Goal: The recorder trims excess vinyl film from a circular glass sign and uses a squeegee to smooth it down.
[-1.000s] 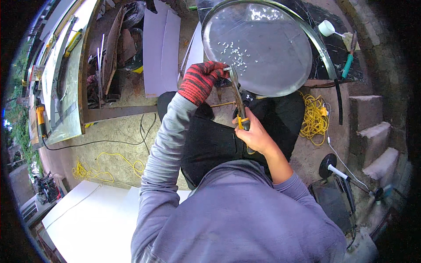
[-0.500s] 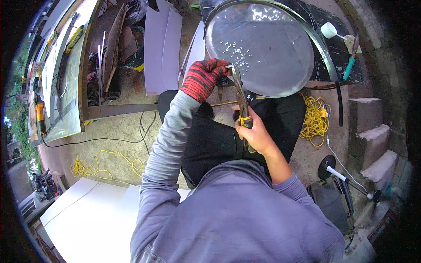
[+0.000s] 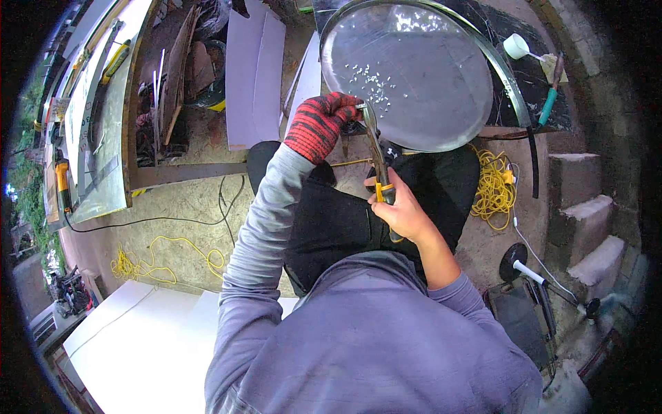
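My left hand (image 3: 318, 125), in a red and black striped knit glove, pinches a small silvery piece (image 3: 360, 107) at the jaws of a pair of snips. Those snips (image 3: 376, 147) are long dark metal with yellow on the handles. My bare right hand (image 3: 405, 212) is closed round the handles, above my lap. Just beyond the jaws lies a round grey metal disc (image 3: 441, 90) with a raised rim. Many small white bits (image 3: 376, 84) are scattered on its left part. The fingertips of my gloved hand partly hide the silvery piece.
A curved metal strip (image 3: 509, 79) runs along the disc's right side. Farther right are a white cup with a handle (image 3: 515, 47) and a teal-handled tool (image 3: 549, 107). Coiled yellow cord (image 3: 494, 186) lies beside my right knee. Concrete steps (image 3: 586, 210) stand at right, a metal-topped bench (image 3: 103, 152) at left.
The fingers and thumb of my right hand have shifted slightly on the handles of the snips. My left hand stays nearly in place at the jaws.
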`<state>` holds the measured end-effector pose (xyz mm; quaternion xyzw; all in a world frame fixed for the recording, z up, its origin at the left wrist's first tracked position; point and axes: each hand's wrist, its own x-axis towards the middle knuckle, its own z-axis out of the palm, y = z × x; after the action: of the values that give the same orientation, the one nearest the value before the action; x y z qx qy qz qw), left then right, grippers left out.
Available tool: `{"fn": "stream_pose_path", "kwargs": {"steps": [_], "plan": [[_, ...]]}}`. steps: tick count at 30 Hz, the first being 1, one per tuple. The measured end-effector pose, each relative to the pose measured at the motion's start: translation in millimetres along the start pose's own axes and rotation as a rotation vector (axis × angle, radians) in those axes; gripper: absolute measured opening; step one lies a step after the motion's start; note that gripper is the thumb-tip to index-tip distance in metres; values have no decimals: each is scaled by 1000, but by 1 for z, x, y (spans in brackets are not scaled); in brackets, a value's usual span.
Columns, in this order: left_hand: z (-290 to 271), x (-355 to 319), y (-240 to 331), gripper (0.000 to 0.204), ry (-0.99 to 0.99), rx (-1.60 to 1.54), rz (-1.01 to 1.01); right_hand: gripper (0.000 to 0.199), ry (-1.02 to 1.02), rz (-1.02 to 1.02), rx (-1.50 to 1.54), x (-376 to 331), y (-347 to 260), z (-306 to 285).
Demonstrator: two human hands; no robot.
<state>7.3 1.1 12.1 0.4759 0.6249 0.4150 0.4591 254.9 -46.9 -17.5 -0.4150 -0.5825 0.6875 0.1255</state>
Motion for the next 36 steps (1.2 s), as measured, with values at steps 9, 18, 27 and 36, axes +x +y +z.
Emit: {"fn": "stream_pose_path", "kwargs": {"steps": [9, 18, 27, 36], "plan": [[-5, 0, 4, 25, -37, 41, 9, 51, 111, -72, -16, 0, -6, 6], [-13, -10, 9, 33, -147, -159, -11, 46, 138, -123, 69, 1, -7, 7], [-16, -11, 15, 35, -109, 16, 25, 30, 192, -86, 74, 1, -7, 13], [-19, -12, 11, 34, -130, -10, -114, 53, -10, -58, 261, -2, -7, 3]]}}
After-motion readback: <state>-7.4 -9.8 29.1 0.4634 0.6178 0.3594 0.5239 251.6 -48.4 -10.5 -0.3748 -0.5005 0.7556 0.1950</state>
